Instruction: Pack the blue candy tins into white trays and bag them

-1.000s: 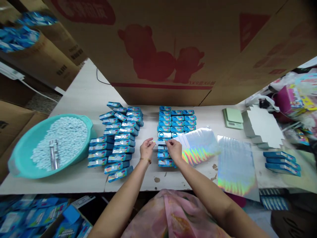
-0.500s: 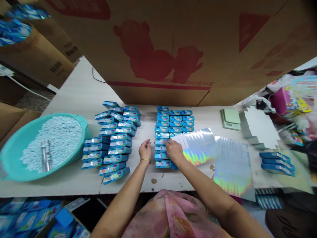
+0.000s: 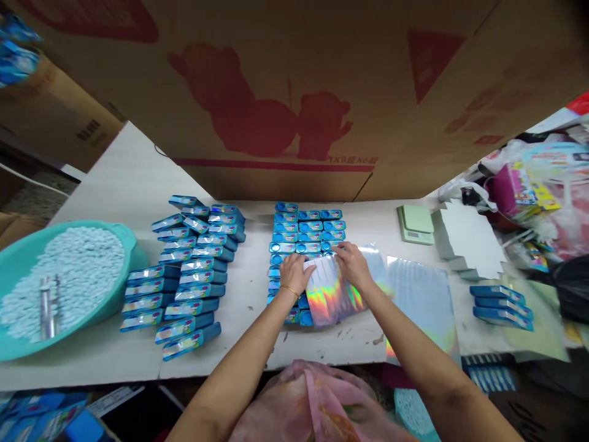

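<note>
A silvery sheet [image 3: 329,301] with a rainbow sheen lies partly over the rows of small blue boxes [image 3: 284,227]. At its upper left corner my left hand [image 3: 294,274], palm down, has its thumb and fingers closed on the edge. My right hand [image 3: 353,265] is closed at the sheet's top edge, fingertips beside the boxes' right column. Anything smaller between the fingers is too fine to make out. Under the sheet and my left hand, some boxes are hidden. A second silvery sheet [image 3: 421,301] rests to the right.
More blue boxes [image 3: 202,276] stand in leaning stacks to the left, beside a teal basin [image 3: 133,255] of pale blue pieces holding a metal scoop [image 3: 47,307]. A large carton [image 3: 276,178] borders the back. Rightward are a small scale [image 3: 415,224], white cardboard [image 3: 469,239] and several boxes [image 3: 501,306].
My left hand has moved right from the bare table to the sheet. My right hand has left the boxes for the sheet's top edge. The sheet has shifted, and the view has turned.
</note>
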A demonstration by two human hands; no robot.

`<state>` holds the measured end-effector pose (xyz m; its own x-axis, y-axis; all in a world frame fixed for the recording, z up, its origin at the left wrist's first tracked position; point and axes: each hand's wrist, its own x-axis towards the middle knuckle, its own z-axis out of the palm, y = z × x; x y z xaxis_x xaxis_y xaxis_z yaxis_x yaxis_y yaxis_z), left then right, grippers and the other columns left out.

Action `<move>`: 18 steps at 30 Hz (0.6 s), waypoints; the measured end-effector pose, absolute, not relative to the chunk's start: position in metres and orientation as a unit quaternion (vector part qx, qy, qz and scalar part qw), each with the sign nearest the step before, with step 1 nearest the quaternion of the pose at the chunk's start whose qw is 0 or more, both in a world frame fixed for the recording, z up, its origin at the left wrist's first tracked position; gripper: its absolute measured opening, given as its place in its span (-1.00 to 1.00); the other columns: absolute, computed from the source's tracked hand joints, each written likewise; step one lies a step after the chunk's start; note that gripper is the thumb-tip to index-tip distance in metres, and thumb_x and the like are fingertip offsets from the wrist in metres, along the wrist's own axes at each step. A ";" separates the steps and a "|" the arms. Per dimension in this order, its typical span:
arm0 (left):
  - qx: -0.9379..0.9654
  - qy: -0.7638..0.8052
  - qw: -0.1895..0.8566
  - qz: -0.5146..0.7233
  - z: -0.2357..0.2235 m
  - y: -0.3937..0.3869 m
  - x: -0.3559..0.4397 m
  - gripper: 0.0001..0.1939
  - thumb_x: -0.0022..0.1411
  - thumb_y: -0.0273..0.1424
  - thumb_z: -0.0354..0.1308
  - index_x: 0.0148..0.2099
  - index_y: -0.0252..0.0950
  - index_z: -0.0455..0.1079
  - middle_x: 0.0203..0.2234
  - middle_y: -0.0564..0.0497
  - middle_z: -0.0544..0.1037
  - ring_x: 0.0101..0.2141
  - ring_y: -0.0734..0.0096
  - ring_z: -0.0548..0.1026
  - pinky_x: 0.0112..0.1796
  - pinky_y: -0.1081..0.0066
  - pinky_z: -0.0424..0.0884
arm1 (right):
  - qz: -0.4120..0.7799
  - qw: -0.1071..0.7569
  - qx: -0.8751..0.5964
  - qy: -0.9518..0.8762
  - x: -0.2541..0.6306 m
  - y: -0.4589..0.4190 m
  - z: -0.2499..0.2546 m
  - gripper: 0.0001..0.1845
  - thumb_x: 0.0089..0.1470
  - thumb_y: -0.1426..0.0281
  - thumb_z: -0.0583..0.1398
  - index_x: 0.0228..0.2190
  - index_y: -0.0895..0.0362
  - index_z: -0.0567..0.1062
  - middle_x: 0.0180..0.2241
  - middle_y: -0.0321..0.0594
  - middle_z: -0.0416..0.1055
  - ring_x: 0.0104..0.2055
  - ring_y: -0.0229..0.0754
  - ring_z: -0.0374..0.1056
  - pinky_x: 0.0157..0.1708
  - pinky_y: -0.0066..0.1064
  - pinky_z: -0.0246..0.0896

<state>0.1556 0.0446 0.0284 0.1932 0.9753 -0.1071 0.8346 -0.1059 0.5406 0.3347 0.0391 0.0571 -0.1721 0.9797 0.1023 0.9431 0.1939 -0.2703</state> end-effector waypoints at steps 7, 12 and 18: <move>0.668 0.676 0.264 0.165 0.020 0.047 0.173 -0.84 0.07 -0.31 0.05 -0.41 -0.28 0.38 -0.37 -0.05 0.43 -0.23 0.27 0.32 -0.23 0.33 0.18 | 0.051 0.043 -0.530 -0.845 0.344 0.041 0.022 -0.72 0.09 0.43 0.01 -0.16 0.09 0.40 -0.18 -0.14 0.34 -0.23 -0.15 0.20 -0.28 -0.34 0.13; 0.641 0.695 0.260 0.199 0.018 0.045 0.176 -0.83 0.07 -0.32 0.04 -0.45 -0.29 0.37 -0.40 -0.05 0.42 -0.26 0.27 0.33 -0.25 0.33 0.19 | 0.062 0.126 -0.508 -0.850 0.352 0.020 0.038 -0.77 0.08 0.48 -0.01 -0.28 0.16 0.42 -0.19 -0.11 0.34 -0.18 -0.16 0.21 -0.22 -0.34 0.13; 0.660 0.654 0.266 0.258 0.015 0.044 0.166 -0.84 0.06 -0.33 0.04 -0.40 -0.28 0.39 -0.32 -0.08 0.42 -0.19 0.20 0.30 -0.17 0.24 0.17 | 0.198 0.213 -0.612 -0.735 0.335 0.016 0.128 -0.86 -0.03 0.47 0.03 -0.48 0.13 0.39 -0.40 -0.23 0.32 -0.38 -0.27 0.24 -0.38 -0.43 0.14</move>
